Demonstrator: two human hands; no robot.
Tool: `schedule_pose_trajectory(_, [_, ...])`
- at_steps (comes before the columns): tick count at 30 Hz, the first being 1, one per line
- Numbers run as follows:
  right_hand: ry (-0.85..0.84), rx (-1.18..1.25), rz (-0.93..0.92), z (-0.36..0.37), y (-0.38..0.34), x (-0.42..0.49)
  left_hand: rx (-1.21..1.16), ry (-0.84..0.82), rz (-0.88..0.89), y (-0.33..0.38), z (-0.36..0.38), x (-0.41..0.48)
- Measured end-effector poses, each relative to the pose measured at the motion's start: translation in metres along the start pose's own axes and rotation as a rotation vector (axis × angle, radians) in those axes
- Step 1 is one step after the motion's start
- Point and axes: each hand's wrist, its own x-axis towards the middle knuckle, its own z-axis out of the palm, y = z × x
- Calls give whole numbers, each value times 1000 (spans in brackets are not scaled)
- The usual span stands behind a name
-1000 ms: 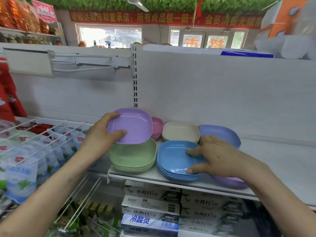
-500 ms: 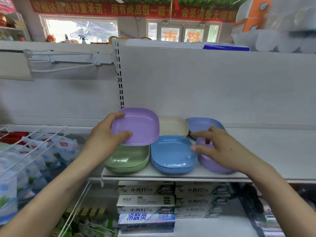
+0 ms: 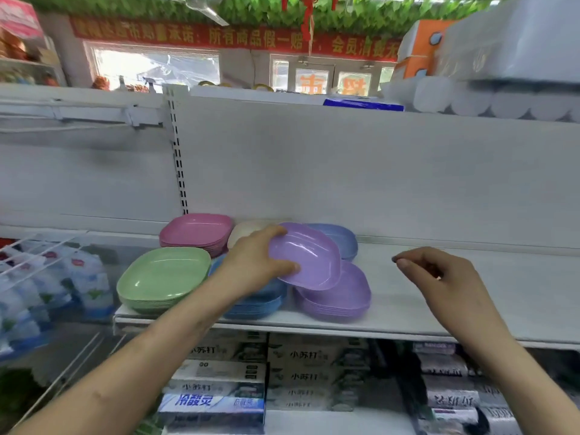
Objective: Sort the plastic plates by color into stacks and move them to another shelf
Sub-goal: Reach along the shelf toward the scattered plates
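My left hand (image 3: 254, 262) grips a single purple plate (image 3: 309, 255) by its left rim and holds it tilted just above the purple stack (image 3: 342, 296) on the white shelf (image 3: 439, 315). Stacks stand around it: green (image 3: 163, 277) at front left, pink (image 3: 196, 230) behind it, cream (image 3: 244, 230) mostly hidden by my hand, periwinkle blue (image 3: 343, 238) at the back, and blue (image 3: 257, 304) partly under my left forearm. My right hand (image 3: 439, 277) hovers over the bare shelf to the right, fingers loosely curled, holding nothing.
Toothpaste boxes (image 3: 216, 400) fill the shelf below. A wire rack with white bagged goods (image 3: 47, 277) lies to the left. Tissue packs (image 3: 502, 58) sit on top of the back panel at upper right. The shelf's right half is bare.
My left hand carried the purple plate rightward from above the green stack to above the purple stack. My right hand left the stacks and drew back to the right.
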Motion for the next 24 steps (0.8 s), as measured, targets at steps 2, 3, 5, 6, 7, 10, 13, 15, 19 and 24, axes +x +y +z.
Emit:
schedule_pose_trajectory(2, [-10, -4, 8, -18, 16, 1, 36, -26, -26, 11, 15, 1])
schedule_pose_trajectory(3, [-17, -5, 13, -25, 23, 1, 55, -29, -33, 16, 21, 1])
schedule_pose_trajectory(5, [-37, -3, 16, -34, 35, 4, 88, -26, -43, 21, 29, 0])
schedule_pose_trajectory(6, [-47, 4, 15, -36, 38, 5, 109, -24, -53, 24, 32, -1])
schedule_pose_trajectory(7, [-57, 9, 12, -37, 41, 6, 135, -23, -65, 25, 34, -3])
schedule_pose_trajectory(10, [-73, 20, 4, -37, 44, 9, 247, -52, -97, 27, 39, -5])
schedule_pose_trajectory(13, [-70, 26, -3, -33, 42, 10, 378, -95, -105, 30, 40, -5])
schedule_pose_trajectory(15, [-58, 13, -16, -31, 40, 11, 431, -116, -89, 31, 38, -4])
schedule_pose_trajectory(19, [-36, 2, -20, -30, 36, 14, 472, -164, -59, 33, 41, -1])
schedule_pose_trajectory(24, [-29, 4, -24, -22, 32, 19, 542, -182, -34, 32, 49, -2])
